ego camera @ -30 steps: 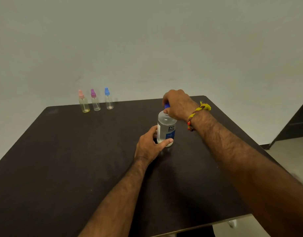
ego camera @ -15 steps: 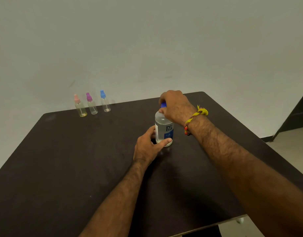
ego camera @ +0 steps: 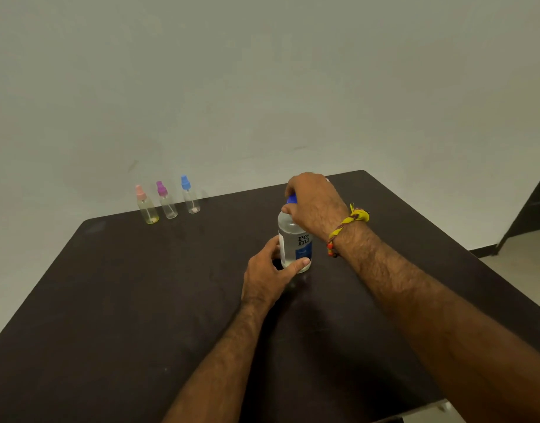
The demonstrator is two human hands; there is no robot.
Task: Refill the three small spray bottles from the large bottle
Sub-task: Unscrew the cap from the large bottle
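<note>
On the matte dark table [ego camera: 140, 300], the left hand [ego camera: 267, 271] wraps the clear plastic large bottle [ego camera: 293, 242]; right hand [ego camera: 316, 203] fingers pinch its blue cap [ego camera: 291, 199].

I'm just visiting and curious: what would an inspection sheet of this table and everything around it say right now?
Surface: dark table, bare apart from the bottles.
Job's things: large bottle upright, blue cap on; pink-topped spray bottle, purple-topped spray bottle and blue-topped spray bottle in a row at the far left edge, tops on.
Clutter: nothing seen.
Hands: left hand wraps the large bottle's base; right hand, braided wristband, grips the cap.
Cables: nothing seen.
Surroundings: plain wall; pale floor at right.
</note>
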